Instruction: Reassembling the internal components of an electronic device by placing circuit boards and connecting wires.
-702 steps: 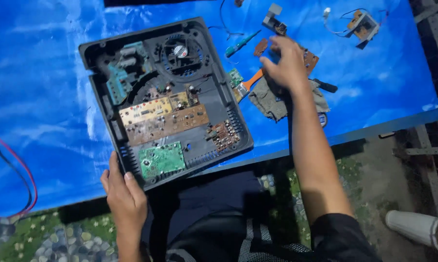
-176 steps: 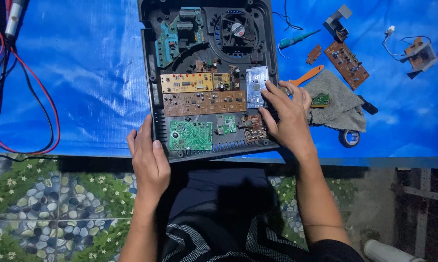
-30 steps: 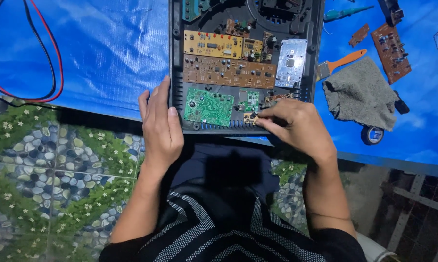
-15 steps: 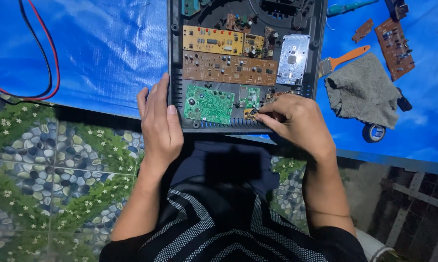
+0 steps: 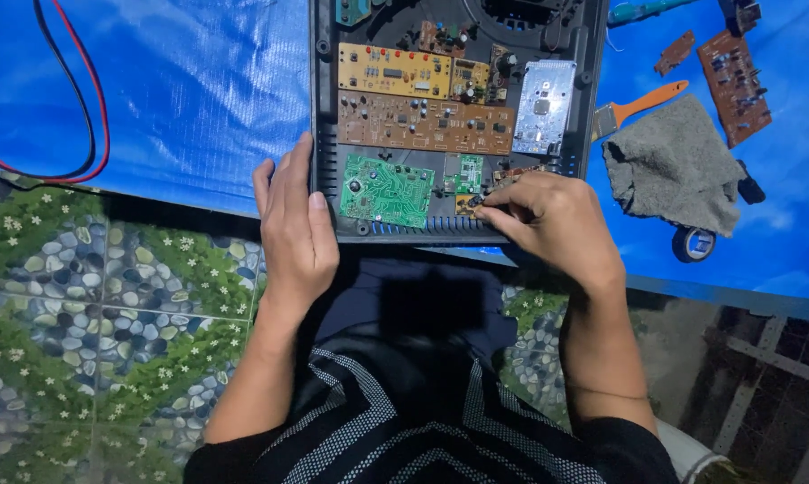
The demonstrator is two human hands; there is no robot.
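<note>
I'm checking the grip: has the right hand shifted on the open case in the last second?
No. The right hand stays pinching at the case's near edge, right of the green board.

Bare forearms, no sleeves below elbow. Left grip [image 5: 297, 229] and right grip [image 5: 557, 224] ungloved, no rings or watch visible. Dark short-sleeved top [image 5: 422, 421], black with pale dotted chevron stripes. Dark navy garment over lap.
</note>
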